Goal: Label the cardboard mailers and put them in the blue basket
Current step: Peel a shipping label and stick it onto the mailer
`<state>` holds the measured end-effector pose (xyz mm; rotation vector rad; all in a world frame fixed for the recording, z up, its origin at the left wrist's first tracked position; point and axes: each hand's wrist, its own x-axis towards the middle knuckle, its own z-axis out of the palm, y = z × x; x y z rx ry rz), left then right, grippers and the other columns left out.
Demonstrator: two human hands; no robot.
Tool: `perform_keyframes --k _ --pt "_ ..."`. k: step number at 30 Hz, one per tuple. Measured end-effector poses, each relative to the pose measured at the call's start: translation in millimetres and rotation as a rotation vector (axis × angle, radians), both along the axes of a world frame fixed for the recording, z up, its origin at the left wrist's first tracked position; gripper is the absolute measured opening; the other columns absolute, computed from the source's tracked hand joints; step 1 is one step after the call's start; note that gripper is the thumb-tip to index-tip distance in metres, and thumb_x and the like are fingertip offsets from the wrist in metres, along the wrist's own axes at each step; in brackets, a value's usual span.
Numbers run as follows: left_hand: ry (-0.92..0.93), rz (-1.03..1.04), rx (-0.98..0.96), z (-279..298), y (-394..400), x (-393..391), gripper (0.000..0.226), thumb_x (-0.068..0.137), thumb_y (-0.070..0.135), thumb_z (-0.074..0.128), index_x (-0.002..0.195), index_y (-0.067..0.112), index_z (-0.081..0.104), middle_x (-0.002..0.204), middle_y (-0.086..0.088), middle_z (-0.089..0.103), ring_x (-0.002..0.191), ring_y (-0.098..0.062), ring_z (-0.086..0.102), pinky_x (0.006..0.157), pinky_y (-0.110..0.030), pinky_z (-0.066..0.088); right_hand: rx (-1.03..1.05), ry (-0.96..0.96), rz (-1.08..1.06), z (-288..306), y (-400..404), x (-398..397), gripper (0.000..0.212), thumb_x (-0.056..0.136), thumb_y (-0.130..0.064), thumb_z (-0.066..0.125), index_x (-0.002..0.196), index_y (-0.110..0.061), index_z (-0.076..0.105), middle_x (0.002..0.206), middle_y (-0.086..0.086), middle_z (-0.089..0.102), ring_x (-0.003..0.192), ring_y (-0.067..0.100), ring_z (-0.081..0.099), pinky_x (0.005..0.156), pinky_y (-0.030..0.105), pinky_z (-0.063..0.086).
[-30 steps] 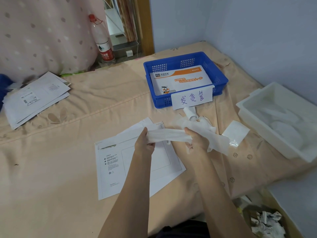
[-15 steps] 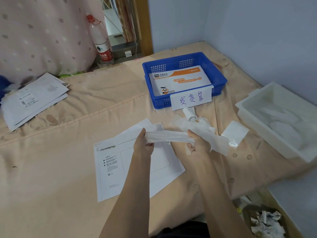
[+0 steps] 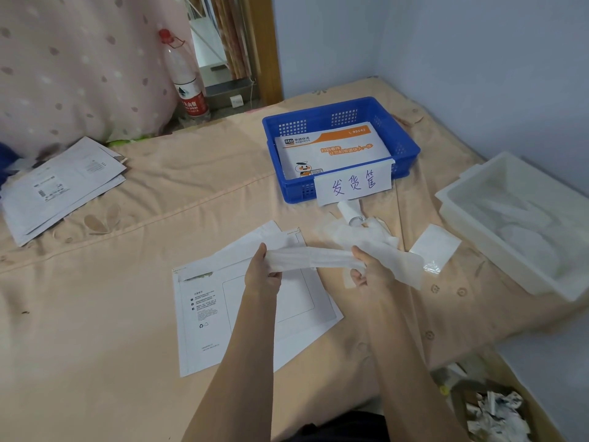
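Note:
A white cardboard mailer (image 3: 204,317) lies flat on the peach bedsheet right in front of me, its flap open at the far side. Above it my left hand (image 3: 263,275) and my right hand (image 3: 369,269) each pinch one end of a long white paper strip (image 3: 312,258), which hangs stretched between them. The blue basket (image 3: 404,145) stands beyond, with an orange-and-white express mailer (image 3: 331,151) inside and a handwritten paper sign on its front wall.
A stack of white mailers (image 3: 60,186) lies at the far left. A white plastic tray (image 3: 478,215) sits at the right. Loose backing papers (image 3: 360,224) and a small clear pouch (image 3: 435,247) lie between basket and hands. A water bottle (image 3: 186,81) stands behind. A scrap bin (image 3: 490,413) is at bottom right.
Both hands hold the strip almost as before; it is drawn out slightly more between them. The view has shifted a little.

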<state>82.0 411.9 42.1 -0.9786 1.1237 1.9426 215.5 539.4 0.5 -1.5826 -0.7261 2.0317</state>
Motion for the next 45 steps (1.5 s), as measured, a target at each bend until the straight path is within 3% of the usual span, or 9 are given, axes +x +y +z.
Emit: perform_keyframes --k 7,11,16,22,27,31,36,39,45 --pt "0.099 0.078 -0.039 -2 -10 -15 0.018 0.086 0.019 0.07 0.097 0.009 0.06 0.087 -0.002 0.059 0.067 -0.012 0.055 0.052 -0.021 0.048 0.058 -0.089 0.148 0 22 21 0.03 0.091 -0.029 0.062 0.07 -0.013 0.049 0.041 -0.006 0.046 0.026 0.001 0.036 0.028 0.014 0.023" --pt "0.27 -0.121 -0.266 1 -8 -30 0.071 0.076 0.047 0.075 0.129 0.008 0.047 0.091 -0.003 0.051 0.066 -0.015 0.047 0.052 -0.022 0.04 0.027 -0.033 -0.027 0 28 31 0.02 0.083 -0.022 0.073 0.083 -0.011 0.056 0.069 -0.002 0.05 0.028 0.0 0.04 0.029 0.013 0.025" --pt "0.364 -0.342 -0.407 1 17 -16 0.057 0.061 0.046 0.086 0.086 0.012 0.048 0.09 -0.006 0.056 0.073 -0.021 0.053 0.064 -0.03 0.049 -0.129 0.259 0.288 15 10 18 0.031 0.067 -0.011 0.081 0.091 -0.009 0.061 0.074 0.001 0.062 0.05 0.007 0.06 0.038 0.016 0.042" --pt "0.504 -0.521 -0.515 -1 42 4 0.068 0.067 0.035 0.084 0.114 0.006 0.044 0.108 -0.01 0.054 0.092 -0.026 0.057 0.052 -0.03 0.051 -0.019 0.055 0.752 21 2 21 0.006 0.083 -0.012 0.068 0.083 -0.01 0.063 0.07 0.003 0.068 0.061 0.014 0.066 0.057 0.025 0.052" --pt "0.613 -0.607 -0.516 4 66 11 0.054 0.074 0.033 0.077 0.106 0.01 0.04 0.1 -0.007 0.052 0.087 -0.026 0.056 0.049 -0.031 0.051 -0.039 0.117 0.796 18 6 31 0.015 0.085 -0.01 0.068 0.07 -0.014 0.07 0.077 0.001 0.068 0.071 0.009 0.066 0.063 0.02 0.049" --pt "0.793 -0.761 -0.575 -4 80 15 0.068 0.065 0.036 0.086 0.101 0.011 0.034 0.091 0.0 0.046 0.087 -0.023 0.051 0.079 -0.039 0.054 -0.004 0.107 0.793 14 6 33 0.016 0.084 -0.01 0.07 0.069 -0.014 0.072 0.079 0.003 0.069 0.078 0.014 0.066 0.072 0.024 0.049" --pt "0.891 -0.914 -0.583 -8 94 18 0.051 0.076 0.055 0.071 0.084 0.008 0.053 0.083 -0.006 0.055 0.08 -0.024 0.053 0.072 -0.038 0.05 -0.031 0.118 0.833 9 9 37 0.012 0.067 -0.022 0.079 0.069 -0.014 0.071 0.079 0.005 0.066 0.081 0.02 0.065 0.076 0.029 0.048" --pt "0.87 -1.018 -0.589 -3 100 21 0.059 0.088 0.062 0.05 0.059 0.012 0.037 0.06 -0.002 0.041 0.061 -0.018 0.042 0.058 -0.028 0.035 -0.043 0.137 0.856 9 10 38 0.014 0.071 -0.021 0.079 0.066 -0.013 0.068 0.076 0.006 0.064 0.079 0.02 0.064 0.077 0.03 0.047" --pt "0.488 -1.073 -0.184 11 109 27 0.076 0.084 0.074 0.04 0.134 0.017 0.042 0.134 -0.005 0.049 0.121 -0.031 0.051 0.103 -0.047 0.043 -0.044 0.067 0.859 8 7 37 0.019 0.071 -0.024 0.08 0.069 -0.011 0.066 0.077 0.006 0.063 0.079 0.019 0.064 0.075 0.029 0.048"
